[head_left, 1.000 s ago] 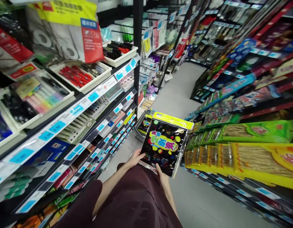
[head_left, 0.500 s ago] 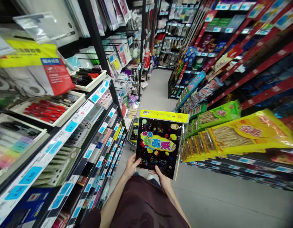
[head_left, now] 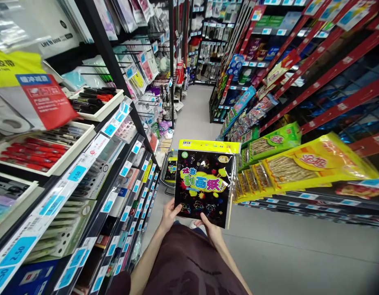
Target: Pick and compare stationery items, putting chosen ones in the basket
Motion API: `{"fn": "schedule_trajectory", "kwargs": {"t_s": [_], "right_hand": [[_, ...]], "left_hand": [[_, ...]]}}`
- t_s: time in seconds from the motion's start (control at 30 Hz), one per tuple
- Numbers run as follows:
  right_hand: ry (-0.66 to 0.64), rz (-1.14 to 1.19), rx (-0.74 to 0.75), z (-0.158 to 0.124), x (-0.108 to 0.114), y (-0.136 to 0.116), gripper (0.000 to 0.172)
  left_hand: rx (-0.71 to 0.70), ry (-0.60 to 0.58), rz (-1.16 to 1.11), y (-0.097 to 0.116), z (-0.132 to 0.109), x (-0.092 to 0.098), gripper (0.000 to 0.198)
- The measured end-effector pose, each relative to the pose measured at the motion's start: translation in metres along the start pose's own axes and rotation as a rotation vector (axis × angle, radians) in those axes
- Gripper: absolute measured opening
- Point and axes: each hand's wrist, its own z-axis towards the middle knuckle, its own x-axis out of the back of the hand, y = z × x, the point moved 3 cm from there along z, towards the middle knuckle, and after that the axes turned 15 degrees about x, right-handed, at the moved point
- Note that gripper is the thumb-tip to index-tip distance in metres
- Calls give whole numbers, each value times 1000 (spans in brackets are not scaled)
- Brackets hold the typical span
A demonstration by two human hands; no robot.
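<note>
Between my hands is a black packet of scratch art paper (head_left: 204, 186) with a yellow header, colourful Chinese lettering and an "A4" mark. My left hand (head_left: 168, 215) grips its lower left corner, thumb on the front. With the thumb over the bottom edge, my right hand (head_left: 210, 229) holds it near the lower middle; the fingers behind are hidden. A thin wooden stick shows along the packet's right side. Behind it, lower down, a basket (head_left: 163, 184) on the floor holds a similar black and yellow packet (head_left: 171, 169), partly covered.
Shelves on the left carry pens in white trays (head_left: 85, 139) and blue price tags. On the right, yellow snack bags (head_left: 312, 164) and green snack bags (head_left: 275, 141) hang out into the aisle. Grey floor (head_left: 195, 106) runs ahead to more racks.
The view has shifted slightly, so the shelves and hanging bags sit further left. Both hands keep hold of the packet, which stays nearly in place.
</note>
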Motion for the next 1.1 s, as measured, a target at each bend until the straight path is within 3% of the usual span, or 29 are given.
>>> {"fn": "schedule_trajectory", "kwargs": {"t_s": [0.17, 0.73, 1.1], "right_hand": [[-54, 63, -86, 2, -8, -1, 62], [-98, 91, -122, 3, -18, 16, 54], [-96, 65, -114, 3, -20, 6, 57]], "left_hand": [[-16, 5, 4, 7, 0, 2, 32], [5, 18, 13, 8, -2, 16, 37], [-2, 37, 43, 13, -1, 14, 44]]}}
